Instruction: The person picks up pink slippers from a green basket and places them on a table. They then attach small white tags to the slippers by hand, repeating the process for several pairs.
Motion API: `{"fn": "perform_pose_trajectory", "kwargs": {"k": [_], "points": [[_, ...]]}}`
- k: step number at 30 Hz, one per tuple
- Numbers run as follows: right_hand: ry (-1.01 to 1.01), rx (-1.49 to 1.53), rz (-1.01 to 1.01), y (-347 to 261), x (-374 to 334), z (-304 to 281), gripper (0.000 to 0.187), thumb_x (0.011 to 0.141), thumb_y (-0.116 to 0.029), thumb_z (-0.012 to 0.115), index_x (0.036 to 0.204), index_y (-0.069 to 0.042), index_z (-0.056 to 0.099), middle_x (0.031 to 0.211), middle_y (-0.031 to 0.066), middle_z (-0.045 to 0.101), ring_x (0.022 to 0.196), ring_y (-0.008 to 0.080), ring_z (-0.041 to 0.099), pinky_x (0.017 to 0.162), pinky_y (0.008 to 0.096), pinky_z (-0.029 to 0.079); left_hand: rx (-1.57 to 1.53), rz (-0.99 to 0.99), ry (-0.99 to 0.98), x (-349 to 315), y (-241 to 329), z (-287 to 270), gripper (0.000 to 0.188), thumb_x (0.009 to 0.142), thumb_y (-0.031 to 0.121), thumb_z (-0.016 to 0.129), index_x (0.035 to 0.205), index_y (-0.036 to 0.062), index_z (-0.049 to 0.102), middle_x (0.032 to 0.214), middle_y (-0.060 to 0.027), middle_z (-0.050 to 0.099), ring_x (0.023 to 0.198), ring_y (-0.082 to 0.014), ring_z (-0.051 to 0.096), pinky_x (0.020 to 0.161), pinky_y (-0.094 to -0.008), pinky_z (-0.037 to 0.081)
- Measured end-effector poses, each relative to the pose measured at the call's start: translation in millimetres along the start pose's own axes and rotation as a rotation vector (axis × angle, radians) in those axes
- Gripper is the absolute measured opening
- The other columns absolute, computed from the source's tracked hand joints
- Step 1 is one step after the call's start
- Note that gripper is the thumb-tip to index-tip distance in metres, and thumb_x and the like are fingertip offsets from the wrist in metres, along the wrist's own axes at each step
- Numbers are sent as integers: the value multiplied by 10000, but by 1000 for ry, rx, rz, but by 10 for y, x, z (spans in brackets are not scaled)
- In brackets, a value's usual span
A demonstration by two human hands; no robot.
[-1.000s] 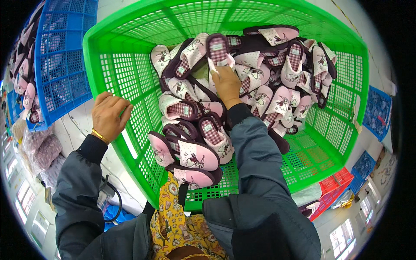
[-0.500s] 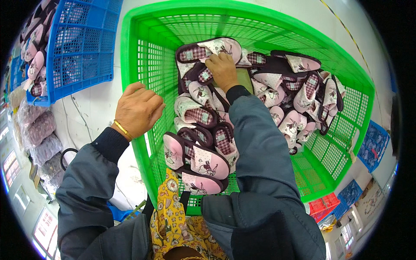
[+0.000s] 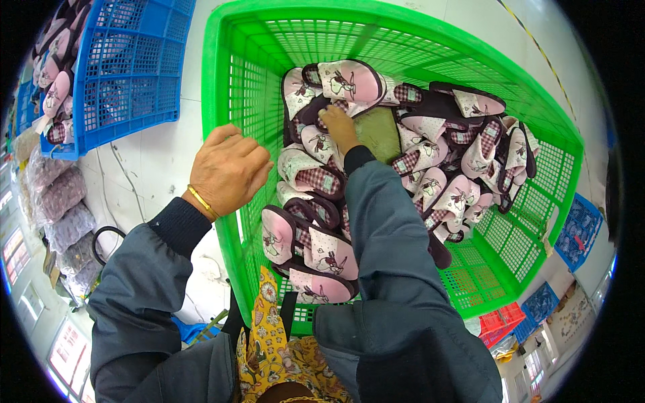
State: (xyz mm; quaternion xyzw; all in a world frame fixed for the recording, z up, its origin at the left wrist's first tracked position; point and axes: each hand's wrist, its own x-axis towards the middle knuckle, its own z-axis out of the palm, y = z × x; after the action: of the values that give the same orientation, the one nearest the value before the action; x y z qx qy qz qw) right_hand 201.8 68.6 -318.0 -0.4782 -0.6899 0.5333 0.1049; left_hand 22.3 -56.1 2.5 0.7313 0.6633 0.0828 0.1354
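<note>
A large green plastic basket holds many pink and white slippers with dark edging, checked lining and a printed animal figure. My right hand reaches in, its fingers closed at the edge of a checked-lined slipper near the far left; the fingertips are partly hidden. Just beyond it lies a slipper with its pink toe showing. A flat olive-green piece shows among the slippers to the right of that hand. My left hand, curled with knuckles up, lies over the basket's left rim; its fingertips are hidden.
At the upper left stands a blue crate with more slippers beside it. Bagged bundles are stacked below it. On the right are blue crates and a red crate. A yellow-black line crosses the pale floor.
My right hand has drawn slightly nearer, off the far slipper, which now lies turned with its pink toe to the right. More of the olive-green piece shows. The basket and left hand appear shifted right.
</note>
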Motion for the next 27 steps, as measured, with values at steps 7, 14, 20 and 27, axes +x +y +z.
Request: {"fn": "perform_pose_trajectory", "kwargs": {"k": [7,14,20,27], "points": [[383,894,291,-59,399,473,620,749,-221,822,1274,-52,537,1254,111,588,1116,256,584,915,347,485,11,-3,-39,9,3,-15,118,814,198,696,804,107,622,760,-48,595,805,-250,619,941,-400,432],[870,290,584,-330,533,408,447,748,-235,771,1041,78,644,1062,286,660,993,431,626,898,466,477,27,-3,-37,14,23,-4,93,781,148,726,798,109,643,767,-34,623,747,-229,615,899,-387,445],[883,435,524,-254,130,144,321,863,-162,556,1094,59,592,1072,304,647,983,448,618,858,492,464,50,22,-49,46,17,-34,93,789,142,723,803,103,640,781,-40,637,762,-238,622,889,-390,453],[787,214,192,-1051,-1290,-450,168,804,-77,593,939,23,579,893,249,615,862,462,571,765,480,445,40,38,-13,-45,-6,0,142,833,247,702,811,116,650,787,-50,631,806,-256,612,915,-403,421]]}}
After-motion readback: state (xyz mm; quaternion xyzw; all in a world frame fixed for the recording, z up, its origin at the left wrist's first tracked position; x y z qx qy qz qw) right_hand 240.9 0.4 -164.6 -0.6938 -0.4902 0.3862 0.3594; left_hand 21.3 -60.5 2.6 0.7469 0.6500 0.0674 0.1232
